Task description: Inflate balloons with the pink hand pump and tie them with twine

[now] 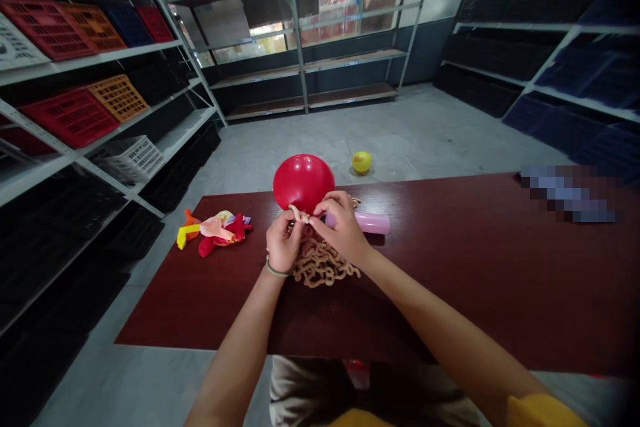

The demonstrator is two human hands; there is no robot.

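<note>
The cord (299, 214), pale beige, is up between the fingertips, above the near side of the red balloon (304, 180); the left hand (283, 240) pinches it firmly, and the right hand (345, 230) grips it from the other side. The red balloon sits just beyond the hands, over the table's far edge, round and full, so I would judge the blowing-up done for this one; whether the cord is knotted to it I cannot tell, as the fingers cover its neck. Much seems left: the heap (320, 270) of cord beneath the hands is loose, and the limp balloons (217, 230) on the left of the table (475, 247) look uninflated. Counting outward, there is one red balloon, one heap (a single length or several, the tangle will not say), one pink tube (374, 223) beside the right hand, and a cluster of limp balloons in red, orange, yellow, pale pink and lilac, overlapping too much for a sure number. On the floor beyond the table lies one yellow ball (362, 162), perhaps a balloon too. Behind it stands one rack (300, 27) against the back wall.
</note>
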